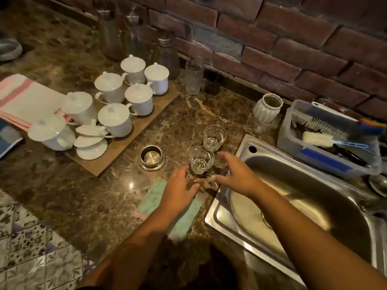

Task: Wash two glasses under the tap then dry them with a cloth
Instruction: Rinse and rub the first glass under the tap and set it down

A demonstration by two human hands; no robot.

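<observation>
Two short clear glasses stand upright on the marble counter just left of the sink: the nearer glass (201, 159) and the farther glass (214, 137). My left hand (180, 189) hovers over a light green cloth (155, 197) lying flat on the counter, fingers relaxed, just below the nearer glass. My right hand (236, 174) reaches from the sink side with fingers spread toward the nearer glass, holding nothing. The steel sink (247, 143) lies at the right; no tap shows.
A wooden board (117, 151) carries several white lidded cups. A small steel cup (152, 157) stands left of the glasses. A tall glass (194, 75), bottles and a white ribbed vase (267, 107) line the brick wall. A plastic tub (293, 147) of brushes sits behind the sink.
</observation>
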